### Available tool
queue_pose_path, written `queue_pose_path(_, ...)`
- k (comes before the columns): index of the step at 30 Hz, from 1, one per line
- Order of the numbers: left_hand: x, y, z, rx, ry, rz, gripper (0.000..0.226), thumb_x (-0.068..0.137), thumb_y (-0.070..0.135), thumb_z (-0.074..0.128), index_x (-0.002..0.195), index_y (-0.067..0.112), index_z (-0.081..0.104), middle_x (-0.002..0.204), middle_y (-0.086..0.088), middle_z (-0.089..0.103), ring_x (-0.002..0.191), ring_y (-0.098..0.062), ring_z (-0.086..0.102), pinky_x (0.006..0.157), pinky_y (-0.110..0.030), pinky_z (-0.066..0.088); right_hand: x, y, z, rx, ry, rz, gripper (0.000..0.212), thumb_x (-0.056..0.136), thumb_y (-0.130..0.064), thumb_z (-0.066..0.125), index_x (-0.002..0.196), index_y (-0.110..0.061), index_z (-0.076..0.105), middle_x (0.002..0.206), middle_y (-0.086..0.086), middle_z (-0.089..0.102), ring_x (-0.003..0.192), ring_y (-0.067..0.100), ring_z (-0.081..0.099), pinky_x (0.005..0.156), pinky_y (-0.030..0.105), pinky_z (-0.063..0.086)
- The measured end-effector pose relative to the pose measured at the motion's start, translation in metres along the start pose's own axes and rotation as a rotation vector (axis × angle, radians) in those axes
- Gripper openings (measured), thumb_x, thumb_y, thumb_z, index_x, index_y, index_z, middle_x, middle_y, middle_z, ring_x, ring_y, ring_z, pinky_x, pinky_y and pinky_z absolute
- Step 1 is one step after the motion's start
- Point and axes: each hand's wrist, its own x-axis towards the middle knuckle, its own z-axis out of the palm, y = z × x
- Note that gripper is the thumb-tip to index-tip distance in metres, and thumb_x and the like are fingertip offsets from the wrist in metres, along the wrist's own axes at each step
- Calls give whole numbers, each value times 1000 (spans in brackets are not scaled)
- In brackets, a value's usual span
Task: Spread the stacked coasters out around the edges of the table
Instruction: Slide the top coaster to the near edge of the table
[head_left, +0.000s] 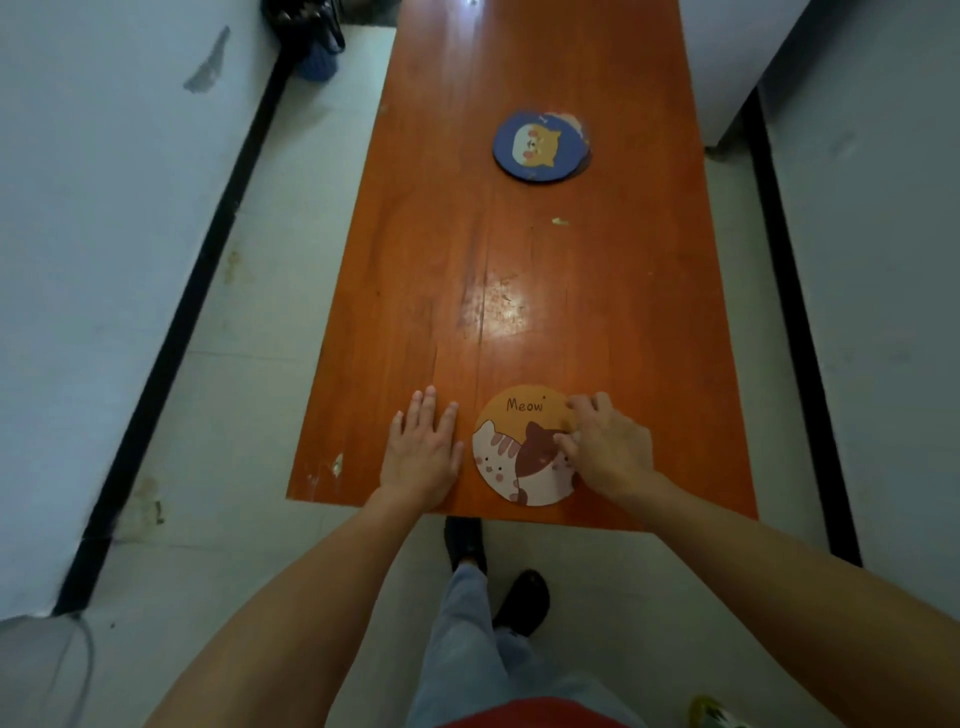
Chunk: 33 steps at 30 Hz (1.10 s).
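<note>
A long orange wooden table (519, 270) runs away from me. A stack of round coasters (540, 146), topped by a blue one with a cartoon animal, lies in the far middle. An orange "Meow" cat coaster (511, 449) lies flat near the table's front edge. My right hand (605, 447) rests on its right side, fingertips curled on its surface and rim. Just left of that coaster, my left hand (423, 449) lies flat on the table with fingers spread and nothing in it.
Light walls flank the table on both sides, with black skirting strips (171, 332) along a pale tiled floor. A dark bag (311, 31) stands on the floor at the far left. My legs and black shoes (519, 603) are below the front edge.
</note>
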Motion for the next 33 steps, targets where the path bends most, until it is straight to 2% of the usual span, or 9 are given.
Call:
queue_pose_path(2,-12,-11,-21,-46,16,16,49,97,39,40,142,21,33,153,-13,30,139,-29,30,112,-45,27,9,-23,-14,-17,-1,-96,32,91,-44,55,116,-24,54,107,-1,57,83,16,55,63,30,47)
queue_pose_path(3,-19,-19,-32,-61,45,19,40,96,36,42,133,20,43,143,-11,43,128,-27,43,106,-43,36,13,-37,-21,-30,3,-155,28,92,-42,54,113,-24,56,104,-2,60,83,17,56,62,29,45)
queue_pose_path(6,-43,-54,-64,-16,91,-1,24,95,31,44,110,18,57,111,-6,60,98,-23,58,86,-38,49,24,-83,-39,-49,-30,-317,22,94,-36,52,110,-23,59,94,-2,63,76,17,57,57,29,45)
queue_pose_path(10,-71,-116,-99,-28,125,-97,23,94,31,44,99,16,60,99,-7,64,87,-26,62,75,-35,50,36,-156,-57,-125,-18,-507,23,95,-27,50,114,-16,58,102,5,62,82,22,59,60,30,42)
queue_pose_path(15,-100,-208,-129,-47,201,-193,27,93,31,44,107,15,61,103,-7,63,89,-29,62,75,-37,50,52,-260,-70,-162,43,-646,25,92,-23,50,112,-14,61,108,8,63,98,29,60,74,39,52)
queue_pose_path(18,-114,-272,-141,-21,206,-215,28,93,32,44,108,15,61,105,-8,63,91,-30,62,77,-38,51,66,-329,-64,-216,66,-693,26,91,-27,52,113,-15,59,111,8,62,103,28,58,78,38,49)
queue_pose_path(23,-132,-385,-162,25,215,-190,28,94,30,44,108,13,61,105,-8,62,91,-28,61,79,-38,51,91,-436,-43,-263,50,-698,28,93,-30,51,117,-16,57,117,8,59,109,27,56,88,39,46)
queue_pose_path(26,-128,-442,-182,77,220,-164,26,95,29,43,106,13,60,102,-7,62,87,-25,61,78,-36,51,107,-483,-40,-257,61,-686,30,93,-29,50,119,-16,55,117,8,60,107,27,57,87,40,46)
queue_pose_path(33,-52,-507,-222,105,240,-82,24,95,28,44,103,12,61,98,-7,62,82,-23,61,78,-36,53,166,-536,-57,-262,106,-639,28,94,-27,51,117,-13,54,108,8,60,95,26,59,83,39,51)
